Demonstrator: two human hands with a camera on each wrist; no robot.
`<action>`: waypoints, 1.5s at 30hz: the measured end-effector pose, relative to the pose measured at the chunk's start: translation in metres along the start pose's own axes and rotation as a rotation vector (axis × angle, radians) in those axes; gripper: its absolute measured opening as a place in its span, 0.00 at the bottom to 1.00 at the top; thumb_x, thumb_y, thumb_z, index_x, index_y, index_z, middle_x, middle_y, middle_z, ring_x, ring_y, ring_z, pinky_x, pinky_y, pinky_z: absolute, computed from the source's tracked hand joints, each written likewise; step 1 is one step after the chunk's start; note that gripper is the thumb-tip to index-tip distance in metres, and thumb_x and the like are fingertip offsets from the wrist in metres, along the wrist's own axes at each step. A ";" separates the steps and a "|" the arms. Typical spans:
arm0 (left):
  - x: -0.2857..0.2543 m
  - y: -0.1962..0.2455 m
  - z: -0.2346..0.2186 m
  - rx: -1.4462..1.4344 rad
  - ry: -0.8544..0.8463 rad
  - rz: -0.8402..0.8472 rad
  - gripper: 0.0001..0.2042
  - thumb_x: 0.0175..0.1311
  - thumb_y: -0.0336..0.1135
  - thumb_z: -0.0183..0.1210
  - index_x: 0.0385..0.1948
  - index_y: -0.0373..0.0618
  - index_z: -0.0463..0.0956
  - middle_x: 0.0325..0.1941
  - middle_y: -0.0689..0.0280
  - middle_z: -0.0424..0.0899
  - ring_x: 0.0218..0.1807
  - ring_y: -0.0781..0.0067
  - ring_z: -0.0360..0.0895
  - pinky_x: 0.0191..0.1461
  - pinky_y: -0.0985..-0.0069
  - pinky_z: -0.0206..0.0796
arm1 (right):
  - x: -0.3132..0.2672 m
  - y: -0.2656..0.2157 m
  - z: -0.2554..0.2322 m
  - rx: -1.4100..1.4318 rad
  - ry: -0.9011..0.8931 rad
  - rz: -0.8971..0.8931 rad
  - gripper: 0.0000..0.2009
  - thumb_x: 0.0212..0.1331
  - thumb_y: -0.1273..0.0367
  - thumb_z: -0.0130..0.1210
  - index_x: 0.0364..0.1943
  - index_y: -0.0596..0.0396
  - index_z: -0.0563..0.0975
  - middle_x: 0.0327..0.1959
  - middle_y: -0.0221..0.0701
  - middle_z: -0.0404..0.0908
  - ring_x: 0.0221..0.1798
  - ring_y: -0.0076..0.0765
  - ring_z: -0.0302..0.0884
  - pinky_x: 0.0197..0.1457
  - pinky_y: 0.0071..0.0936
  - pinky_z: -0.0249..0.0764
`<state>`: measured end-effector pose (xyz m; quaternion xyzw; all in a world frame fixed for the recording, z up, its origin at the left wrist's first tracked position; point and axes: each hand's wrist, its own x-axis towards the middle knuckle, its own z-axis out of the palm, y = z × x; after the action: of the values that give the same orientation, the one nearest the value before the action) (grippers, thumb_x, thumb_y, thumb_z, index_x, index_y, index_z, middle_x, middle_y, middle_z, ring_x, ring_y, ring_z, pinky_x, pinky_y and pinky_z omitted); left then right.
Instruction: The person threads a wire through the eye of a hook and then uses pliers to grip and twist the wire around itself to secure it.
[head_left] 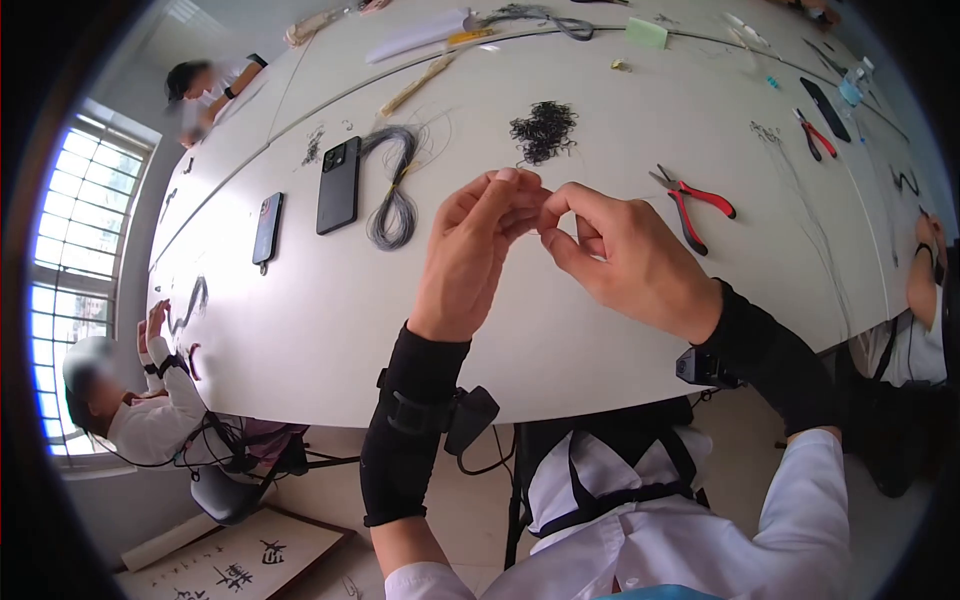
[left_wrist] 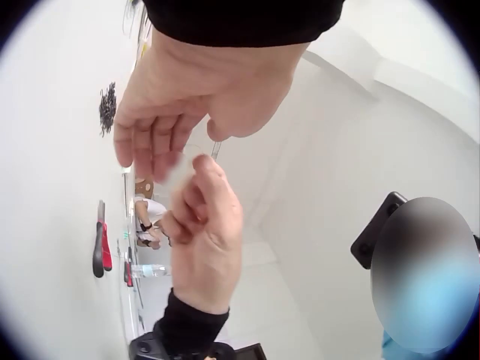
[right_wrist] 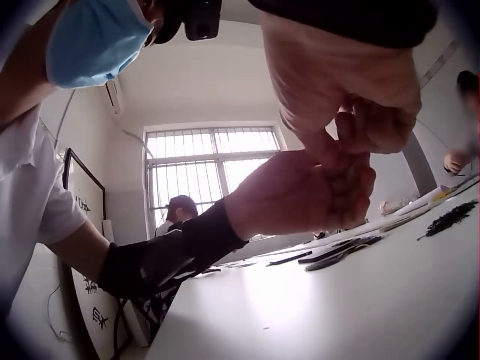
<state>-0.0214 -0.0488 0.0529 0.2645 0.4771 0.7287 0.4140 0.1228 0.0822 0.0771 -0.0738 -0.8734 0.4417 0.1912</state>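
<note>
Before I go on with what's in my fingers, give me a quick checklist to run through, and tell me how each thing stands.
1. Hands together over the table: ok, left hand and right hand meet at the fingertips.
2. Secure grip on the work: cannot tell, whatever is between the fingers is too fine and blurred.
3. Black pieces at hand: ok, piled just beyond the fingertips.
4. Nearest pliers reachable: ok, seemingly, lying to the right of the right hand.
5. Those pliers closed: not ok, their handles are spread.
6. Wire coil tied: ok, a yellow band runs around it.
</note>
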 end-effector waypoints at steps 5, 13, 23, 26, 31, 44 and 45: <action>0.011 0.008 -0.019 -0.220 -0.008 0.045 0.09 0.79 0.37 0.50 0.45 0.42 0.76 0.42 0.63 0.84 0.49 0.66 0.82 0.64 0.65 0.72 | -0.022 0.014 -0.025 0.030 -0.070 0.256 0.05 0.63 0.72 0.59 0.36 0.61 0.77 0.13 0.26 0.63 0.17 0.21 0.59 0.23 0.28 0.58; 0.020 0.009 -0.022 -0.142 0.052 0.097 0.06 0.75 0.29 0.55 0.47 0.42 0.77 0.39 0.64 0.84 0.45 0.69 0.83 0.62 0.69 0.73 | -0.055 0.064 -0.045 0.019 -0.152 0.378 0.08 0.66 0.70 0.58 0.37 0.63 0.76 0.23 0.33 0.80 0.26 0.28 0.77 0.36 0.28 0.74; 0.006 -0.009 0.041 0.175 -0.043 0.079 0.07 0.70 0.22 0.56 0.43 0.44 0.68 0.36 0.63 0.82 0.41 0.72 0.81 0.53 0.71 0.72 | -0.030 0.050 -0.053 0.057 0.026 0.261 0.20 0.73 0.55 0.55 0.43 0.63 0.81 0.34 0.35 0.82 0.41 0.25 0.76 0.50 0.24 0.71; 0.010 -0.028 0.055 0.228 -0.090 0.068 0.08 0.69 0.21 0.57 0.43 0.41 0.68 0.37 0.63 0.82 0.42 0.74 0.81 0.51 0.72 0.74 | -0.010 0.045 -0.047 0.446 -0.114 0.418 0.19 0.77 0.59 0.49 0.49 0.63 0.81 0.41 0.30 0.83 0.53 0.26 0.77 0.60 0.25 0.70; 0.017 -0.039 0.050 0.338 -0.027 0.065 0.08 0.66 0.19 0.54 0.43 0.37 0.67 0.36 0.63 0.82 0.40 0.75 0.82 0.48 0.76 0.74 | 0.008 0.069 -0.044 0.741 0.079 0.350 0.16 0.75 0.59 0.52 0.44 0.56 0.84 0.41 0.25 0.84 0.47 0.20 0.78 0.60 0.22 0.70; 0.041 -0.039 0.045 0.707 0.106 0.218 0.14 0.75 0.35 0.58 0.48 0.31 0.82 0.49 0.59 0.81 0.41 0.74 0.81 0.51 0.77 0.72 | 0.004 0.090 -0.036 0.435 0.030 0.151 0.12 0.73 0.67 0.54 0.41 0.65 0.82 0.34 0.29 0.85 0.38 0.22 0.80 0.49 0.23 0.78; 0.044 -0.038 0.046 0.688 0.088 0.203 0.14 0.74 0.36 0.59 0.48 0.31 0.82 0.48 0.60 0.82 0.41 0.74 0.81 0.50 0.77 0.72 | 0.004 0.088 -0.035 0.395 0.007 0.150 0.12 0.72 0.69 0.54 0.40 0.65 0.82 0.32 0.30 0.84 0.37 0.22 0.80 0.47 0.23 0.78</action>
<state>0.0053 0.0189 0.0362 0.4027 0.6831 0.5736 0.2052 0.1299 0.1619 0.0262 -0.1012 -0.7614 0.6169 0.1717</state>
